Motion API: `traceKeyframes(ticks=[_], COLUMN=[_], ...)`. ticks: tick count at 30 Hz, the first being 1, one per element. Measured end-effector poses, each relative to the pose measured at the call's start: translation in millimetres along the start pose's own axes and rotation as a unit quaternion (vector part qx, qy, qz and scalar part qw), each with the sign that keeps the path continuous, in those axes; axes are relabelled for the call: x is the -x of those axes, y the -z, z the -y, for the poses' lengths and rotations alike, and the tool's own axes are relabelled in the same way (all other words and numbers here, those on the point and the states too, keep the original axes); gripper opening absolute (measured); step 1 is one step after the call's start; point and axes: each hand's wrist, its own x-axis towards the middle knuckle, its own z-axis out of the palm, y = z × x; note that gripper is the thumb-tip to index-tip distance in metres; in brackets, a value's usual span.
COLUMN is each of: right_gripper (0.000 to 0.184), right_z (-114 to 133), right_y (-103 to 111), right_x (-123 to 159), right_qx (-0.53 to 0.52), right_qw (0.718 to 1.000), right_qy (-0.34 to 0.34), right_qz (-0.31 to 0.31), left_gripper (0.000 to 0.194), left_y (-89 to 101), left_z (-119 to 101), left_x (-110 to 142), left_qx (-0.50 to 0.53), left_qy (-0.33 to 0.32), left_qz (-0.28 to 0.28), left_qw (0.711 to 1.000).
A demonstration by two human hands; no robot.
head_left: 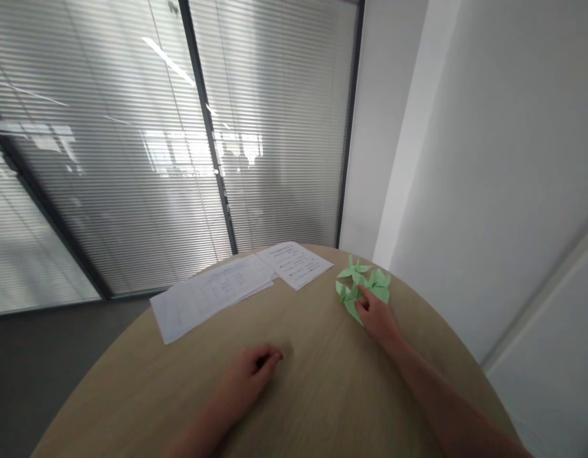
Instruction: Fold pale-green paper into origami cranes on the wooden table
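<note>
Several light-green folded paper pieces (380, 289) lie in a cluster on the right side of the round wooden table (313, 369). My right hand (376, 317) reaches onto their near edge. Its index finger is stretched out over the green paper, apart from the thumb, and the other fingers curl under. No paper is visibly gripped. My left hand (255, 375) rests at the middle of the table with fingers curled and thumb close to the fingertips. Nothing shows in it, and only wood surrounds it.
White sheets with faint print (212, 292) lie at the table's far left, beside another printed sheet (296, 264) at the far edge. Behind stands a glass partition with blinds (284, 127). A white wall (503, 159) rises close along the right.
</note>
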Motion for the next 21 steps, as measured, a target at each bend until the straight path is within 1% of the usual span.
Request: traceKeyframes(ticks=[4, 9, 12, 14, 16, 18, 21], right_gripper=[0.057, 0.036, 0.028, 0.025, 0.023, 0.021, 0.022], right_z=[-0.6, 5.8, 14.4, 24.4, 39.5, 59.2, 91.0], right_y=[-2.4, 1.2, 3.8, 5.6, 7.8, 10.3, 13.1], right_x=[-2.6, 0.0, 5.5, 11.9, 22.2, 36.8, 63.7], right_qx=[0.003, -0.01, -0.021, -0.031, -0.046, -0.074, -0.097], right_qw=[1.0, 1.0, 0.999, 0.998, 0.996, 0.99, 0.979], right_qy=[-0.004, 0.014, 0.036, 0.05, 0.072, 0.118, 0.177], right_qz=[0.01, 0.015, 0.026, 0.033, 0.037, 0.025, 0.024], left_gripper=[0.035, 0.037, 0.037, 0.036, 0.035, 0.035, 0.036], left_y=[-3.6, -4.8, -4.0, -3.5, -3.1, -3.2, -4.9], left_z=[-3.5, -2.5, -1.6, -1.6, -2.2, -3.4, -5.6], left_x=[0.3, 0.5, 1.1, 1.5, 1.9, 2.3, 3.3], left_qx=[0.006, 0.028, 0.033, 0.027, 0.024, 0.028, 0.051], left_qy=[0.002, 0.005, 0.012, 0.009, 0.008, 0.012, 0.012], left_qz=[-0.001, 0.009, 0.007, 0.004, 0.004, 0.001, -0.006], left_qw=[1.0, 1.0, 0.999, 1.0, 1.0, 1.0, 0.999])
